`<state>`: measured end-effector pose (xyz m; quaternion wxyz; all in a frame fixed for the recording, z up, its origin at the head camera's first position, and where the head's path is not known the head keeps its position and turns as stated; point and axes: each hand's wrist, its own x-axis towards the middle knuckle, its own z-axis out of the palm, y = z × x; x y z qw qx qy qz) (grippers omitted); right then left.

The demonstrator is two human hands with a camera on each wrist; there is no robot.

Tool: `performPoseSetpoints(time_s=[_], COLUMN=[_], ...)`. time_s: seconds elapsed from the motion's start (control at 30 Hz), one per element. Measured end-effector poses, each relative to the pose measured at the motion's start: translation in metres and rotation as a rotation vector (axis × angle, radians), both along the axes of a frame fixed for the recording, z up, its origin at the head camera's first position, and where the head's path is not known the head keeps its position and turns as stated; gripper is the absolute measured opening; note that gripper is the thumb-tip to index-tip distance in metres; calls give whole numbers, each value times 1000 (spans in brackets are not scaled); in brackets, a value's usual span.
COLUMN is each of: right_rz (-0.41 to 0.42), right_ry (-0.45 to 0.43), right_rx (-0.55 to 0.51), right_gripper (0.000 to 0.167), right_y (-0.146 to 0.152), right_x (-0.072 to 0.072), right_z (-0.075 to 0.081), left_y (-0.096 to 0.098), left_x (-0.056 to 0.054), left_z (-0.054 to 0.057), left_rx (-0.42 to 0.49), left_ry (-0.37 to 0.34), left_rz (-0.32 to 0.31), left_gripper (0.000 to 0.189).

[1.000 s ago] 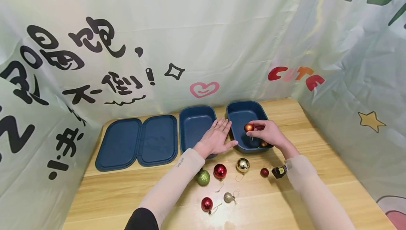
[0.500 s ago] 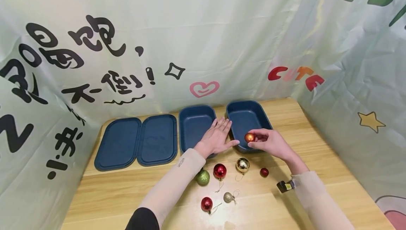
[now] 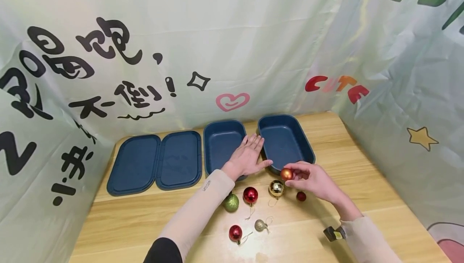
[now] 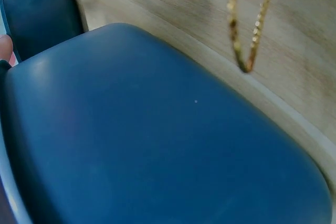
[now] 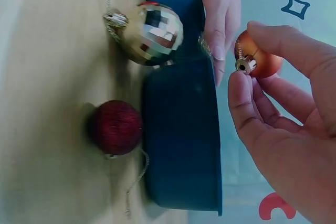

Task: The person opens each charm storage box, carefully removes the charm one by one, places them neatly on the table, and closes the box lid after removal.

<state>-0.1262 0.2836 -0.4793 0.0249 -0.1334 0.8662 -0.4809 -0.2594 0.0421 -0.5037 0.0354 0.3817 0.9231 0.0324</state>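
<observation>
My right hand [image 3: 314,180] pinches an orange bauble [image 3: 286,174] between thumb and fingertips, just over the near rim of the right blue container [image 3: 284,138]. In the right wrist view, the metal cap and cord of that orange bauble [image 5: 262,59] show between the fingers. Fingers straight, my left hand [image 3: 247,158] lies across the near right side of the left blue container [image 3: 222,139], reaching toward the right one. The outside of a blue container [image 4: 157,129] fills most of the left wrist view. Closest to my right hand are a mirrored gold bauble [image 3: 276,189] and a small dark red bauble [image 3: 301,196].
Two flat blue lids [image 3: 134,165] lie side by side at the left. In front sit a green glitter bauble [image 3: 230,203], two shiny red baubles [image 3: 250,195] and a small champagne glitter bauble [image 3: 260,225]. A printed cloth [image 3: 275,53] stands behind the wooden table [image 3: 145,222].
My right hand has moved back toward me with the orange bauble, from inside the right container to its near rim. The left hand has stayed in place.
</observation>
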Motion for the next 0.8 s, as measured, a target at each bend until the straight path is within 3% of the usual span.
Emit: performPoseSetpoints(time_s=[0.37,0.6,0.8], right_rz=[12,108,173], right_ry=[-25,33,-2], right_rx=[26,36,-10], right_gripper=[45,46,47], right_y=[-2,-7,-11], right_x=[29,38,45], right_z=[-10,-22,-32], left_y=[0,0,0], left_x=[0,1,1], left_z=[-1,0,0], left_rx=[10,3,8], left_ry=[-1,-5,-12], left_rz=[-1,1,0], left_gripper=[93,93,94])
